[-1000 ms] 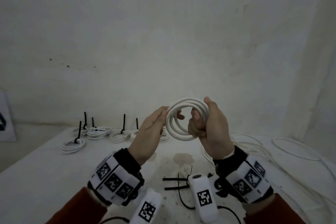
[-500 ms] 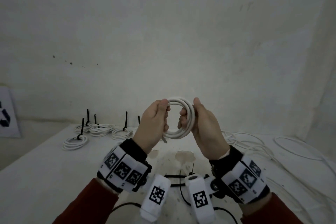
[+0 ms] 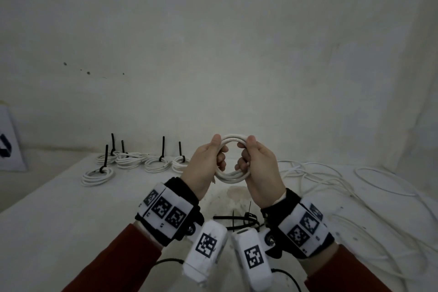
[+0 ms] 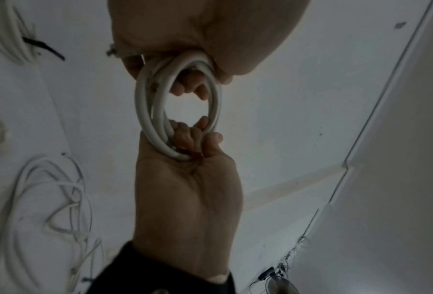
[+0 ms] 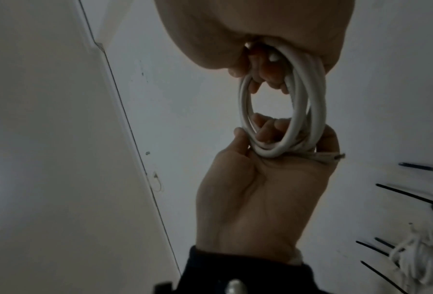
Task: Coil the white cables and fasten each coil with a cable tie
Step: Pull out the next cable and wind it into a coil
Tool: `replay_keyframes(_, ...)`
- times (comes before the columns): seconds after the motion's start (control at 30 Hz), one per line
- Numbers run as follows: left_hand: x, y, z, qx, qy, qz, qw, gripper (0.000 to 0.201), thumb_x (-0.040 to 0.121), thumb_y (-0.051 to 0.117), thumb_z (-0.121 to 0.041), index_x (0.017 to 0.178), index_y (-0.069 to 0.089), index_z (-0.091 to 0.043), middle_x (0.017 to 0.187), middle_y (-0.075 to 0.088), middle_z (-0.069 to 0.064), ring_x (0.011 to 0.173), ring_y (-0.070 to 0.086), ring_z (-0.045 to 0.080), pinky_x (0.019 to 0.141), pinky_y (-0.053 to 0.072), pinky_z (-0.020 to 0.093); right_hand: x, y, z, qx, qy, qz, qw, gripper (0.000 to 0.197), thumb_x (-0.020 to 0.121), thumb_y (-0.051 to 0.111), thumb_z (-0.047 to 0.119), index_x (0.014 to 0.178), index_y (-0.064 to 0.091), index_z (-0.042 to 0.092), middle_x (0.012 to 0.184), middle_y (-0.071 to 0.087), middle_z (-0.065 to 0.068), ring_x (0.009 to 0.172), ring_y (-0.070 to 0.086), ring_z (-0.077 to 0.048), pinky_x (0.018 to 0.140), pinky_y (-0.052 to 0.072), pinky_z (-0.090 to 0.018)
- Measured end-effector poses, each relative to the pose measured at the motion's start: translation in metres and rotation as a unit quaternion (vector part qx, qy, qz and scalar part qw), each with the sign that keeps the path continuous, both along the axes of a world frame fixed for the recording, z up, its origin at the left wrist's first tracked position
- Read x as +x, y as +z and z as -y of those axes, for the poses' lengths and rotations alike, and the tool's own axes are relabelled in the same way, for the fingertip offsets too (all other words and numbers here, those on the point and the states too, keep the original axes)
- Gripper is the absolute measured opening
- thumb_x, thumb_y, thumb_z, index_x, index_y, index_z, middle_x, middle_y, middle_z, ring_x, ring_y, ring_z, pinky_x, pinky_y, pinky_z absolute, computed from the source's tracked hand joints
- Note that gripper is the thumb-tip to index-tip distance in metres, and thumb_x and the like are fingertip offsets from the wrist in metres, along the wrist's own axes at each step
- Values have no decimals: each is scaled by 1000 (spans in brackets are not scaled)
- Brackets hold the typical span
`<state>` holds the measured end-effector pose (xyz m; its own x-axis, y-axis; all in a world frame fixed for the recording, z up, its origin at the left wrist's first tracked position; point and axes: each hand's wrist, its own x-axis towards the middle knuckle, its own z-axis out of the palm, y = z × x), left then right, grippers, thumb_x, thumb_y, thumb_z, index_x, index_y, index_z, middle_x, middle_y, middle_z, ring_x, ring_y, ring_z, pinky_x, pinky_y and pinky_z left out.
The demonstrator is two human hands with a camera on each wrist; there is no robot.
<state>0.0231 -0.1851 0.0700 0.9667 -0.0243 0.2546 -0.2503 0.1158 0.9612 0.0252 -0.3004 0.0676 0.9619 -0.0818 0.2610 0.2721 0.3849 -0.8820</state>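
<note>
I hold a small coil of white cable [image 3: 231, 176] upright in the air over the table, its opening facing me. My left hand [image 3: 218, 153] grips the coil's left side, thumb on top and fingers curled through the hole. My right hand [image 3: 247, 153] grips the right side the same way. In the left wrist view the coil [image 4: 144, 111] spans between both palms. A bare cable end [image 5: 331, 157] pokes out under the left hand. Loose black cable ties [image 3: 239, 219] lie on the table below my wrists.
Several tied coils [image 3: 132, 161] with black tie tails standing up sit at the table's back left. Loose white cables [image 3: 331, 185] sprawl over the right side. A stained patch [image 3: 234, 197] marks the table [image 3: 71, 220] under my hands. A wall stands close behind.
The left hand went from touching the coil to gripping its left side. The right hand shifted to the right side, and the coil turned to face me squarely.
</note>
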Motion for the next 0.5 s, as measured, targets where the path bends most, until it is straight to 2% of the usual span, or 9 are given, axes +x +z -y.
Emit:
replay_keyframes(0.1,1,-6,1,-14,1,-48,999,40,99,37,-42,77,50,-11,50,39,-6,47,43,9,45,33,21,2,-11,1,18,17,-22,999,35,104,38,26,82,56,5,46,33,9,44,31,-9,48,29,-21)
replay_keyframes(0.2,3,-14,1,-29,-4,-93,995,39,100,38,-41,76,48,-11,44,35,-8,39,39,8,54,38,27,6,-22,8,16,71,-62,995,34,104,38,24,82,54,5,47,36,6,45,38,-11,51,34,-23)
replay_keyframes(0.23,4,-19,1,-25,1,-105,994,39,101,36,-40,75,47,-12,42,34,-9,36,38,7,55,38,28,7,-25,13,-12,94,-70,993,32,103,39,24,82,55,6,49,40,4,47,42,-13,53,37,-24)
replay_keyframes(0.3,7,-32,-2,0,17,-127,992,40,102,33,-39,74,45,-12,37,33,-11,31,37,6,54,34,29,11,-31,27,-174,108,-66,977,30,102,42,27,84,59,9,59,52,2,57,50,-15,59,43,-24)
replay_keyframes(0.37,11,-45,-8,36,32,-148,988,41,102,32,-39,73,44,-13,36,33,-10,28,37,6,54,28,29,14,-35,42,-379,83,-50,920,27,99,48,31,86,64,14,75,62,4,68,56,-13,64,44,-24)
replay_keyframes(0.43,15,-56,-14,54,45,-164,984,41,101,33,-40,73,44,-13,43,35,-7,27,36,6,54,26,30,19,-41,56,-509,48,-27,859,19,96,54,26,91,66,12,87,64,2,76,58,-13,68,43,-22)
replay_keyframes(0.5,18,-64,-19,57,59,-176,981,41,101,33,-41,73,45,-13,53,34,-2,27,36,6,54,27,30,23,-46,68,-619,34,14,784,14,93,59,20,96,69,10,97,67,-1,85,59,-13,74,43,-21)
